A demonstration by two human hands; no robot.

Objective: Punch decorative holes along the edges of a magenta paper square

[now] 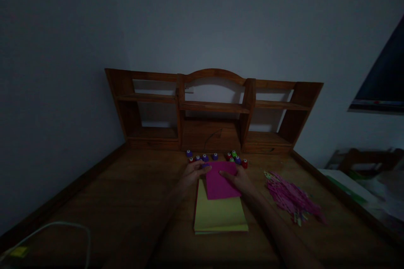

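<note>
Paper (223,185), magenta, looks uncut, at view's 6 o'clock. Left grip (192,172) pinches its corner, apparently with purple punch (205,165); right grip (242,180) pinches its right side. Yellow sheets (220,214) beneath look uncut; at 4 o'clock, strips (292,197) look already cut.

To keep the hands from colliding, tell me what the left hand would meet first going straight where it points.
Pointing rightward, the left hand, apparently pinching a purple craft punch, would first meet the pink paper, then probably the right hand's thumb; depth is unclear here.
</note>
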